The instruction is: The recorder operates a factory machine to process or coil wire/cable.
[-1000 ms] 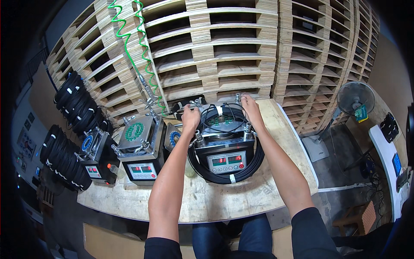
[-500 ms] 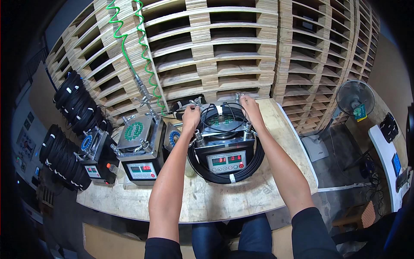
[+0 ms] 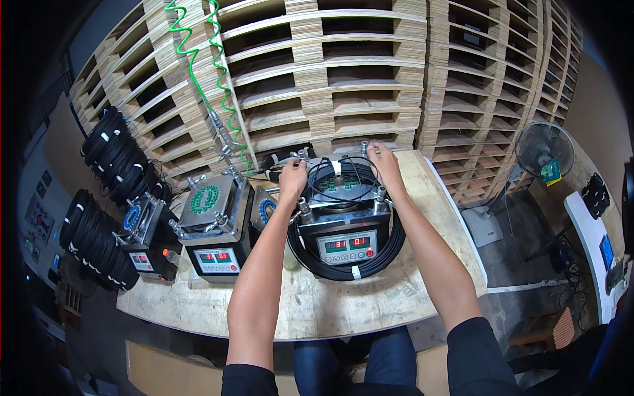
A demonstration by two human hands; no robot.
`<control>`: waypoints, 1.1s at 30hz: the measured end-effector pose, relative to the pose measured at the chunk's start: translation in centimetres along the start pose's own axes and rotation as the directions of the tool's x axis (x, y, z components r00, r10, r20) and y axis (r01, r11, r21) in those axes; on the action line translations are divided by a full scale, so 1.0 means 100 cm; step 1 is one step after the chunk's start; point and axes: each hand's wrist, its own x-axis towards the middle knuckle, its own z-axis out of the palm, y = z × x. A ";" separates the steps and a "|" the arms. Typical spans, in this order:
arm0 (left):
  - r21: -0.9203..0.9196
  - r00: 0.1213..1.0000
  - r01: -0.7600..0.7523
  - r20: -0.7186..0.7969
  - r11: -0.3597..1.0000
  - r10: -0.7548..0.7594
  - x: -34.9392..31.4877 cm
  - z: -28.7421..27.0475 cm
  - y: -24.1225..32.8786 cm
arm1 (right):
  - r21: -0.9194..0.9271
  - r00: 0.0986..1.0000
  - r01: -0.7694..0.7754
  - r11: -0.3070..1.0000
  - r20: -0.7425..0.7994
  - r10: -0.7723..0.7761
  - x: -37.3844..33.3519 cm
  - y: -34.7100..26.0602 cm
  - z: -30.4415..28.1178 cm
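Observation:
A black polishing machine with a lit red display [image 3: 347,247] stands before me. Around it hangs a large coil of black cable [image 3: 396,245], tied with white tape, and thinner cable loops arch over its metal top plate [image 3: 338,187]. My left hand [image 3: 292,178] is closed at the far left corner post, fingers curled against its metal clamp knob. My right hand [image 3: 385,166] pinches the clamp knob [image 3: 364,149] at the far right corner. Exactly how the fingertips grip is partly hidden. Near corners carry two more clamp knobs [image 3: 379,199], untouched.
Two similar machines, one with a green connector ring [image 3: 205,199] and one with a blue ring [image 3: 133,217], stand left on the wooden table [image 3: 317,315]. Black cable coils [image 3: 99,241] hang beyond them. Wooden pallets [image 3: 317,79] rise behind; a fan [image 3: 545,155] stands right.
Both hands stay at the far corner knobs, with only slight finger movement. Red digits on the displays have changed. The green coiled hose and its metal fitting have swung slightly.

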 end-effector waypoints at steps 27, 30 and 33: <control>-0.014 0.999 0.005 -0.050 1.000 -0.006 -0.003 -0.004 -0.002 | -0.030 0.985 -0.116 0.993 0.127 0.119 -0.003 -0.016 -0.007; -0.028 0.999 0.021 -0.035 0.999 -0.022 -0.008 -0.004 0.005 | 0.052 0.983 -0.140 0.989 0.125 0.132 -0.004 -0.014 -0.007; -0.035 0.996 0.027 -0.080 0.999 -0.030 -0.003 -0.006 -0.001 | 0.027 0.971 -0.165 0.986 0.179 0.158 -0.005 -0.023 -0.007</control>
